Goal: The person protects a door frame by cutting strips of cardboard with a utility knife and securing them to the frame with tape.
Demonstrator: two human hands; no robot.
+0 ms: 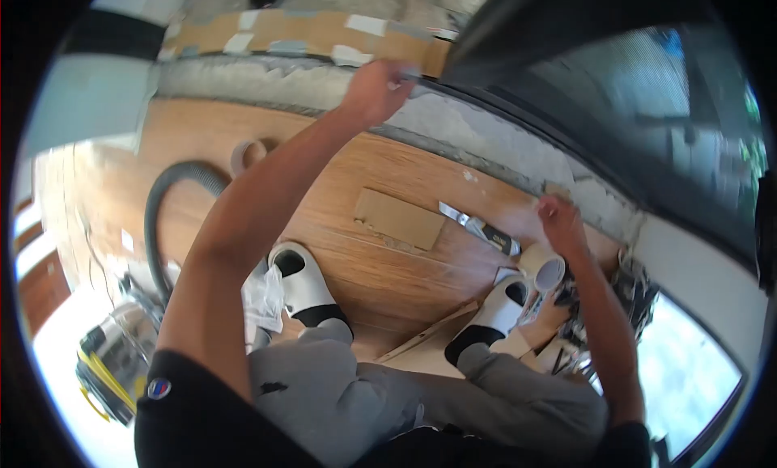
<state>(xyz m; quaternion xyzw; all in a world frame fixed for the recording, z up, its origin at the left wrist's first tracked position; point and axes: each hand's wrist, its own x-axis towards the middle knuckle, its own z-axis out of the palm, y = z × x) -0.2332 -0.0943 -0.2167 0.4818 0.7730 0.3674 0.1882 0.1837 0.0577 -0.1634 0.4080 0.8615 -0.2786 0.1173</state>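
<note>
My left hand [376, 88] reaches up and away to the concrete ledge under the window. Its fingers pinch the right end of a long cardboard strip [307, 33] that is patched with pale tape; the hand is blurred. My right hand [558, 221] is lower at the right, fingers curled against the ledge beside a small brown scrap [555, 190]. Whether it grips anything is unclear. A roll of tape [542, 267] stands just below that hand, by my right slipper [503, 302].
On the wooden floor lie a flat cardboard piece [398, 219], a utility knife [483, 228], a second tape roll [247, 154] and a thin wooden strip [429, 332]. A grey vacuum hose [162, 205] curves left to a vacuum [113, 363]. A plastic bag [263, 294] lies by my left slipper [299, 283].
</note>
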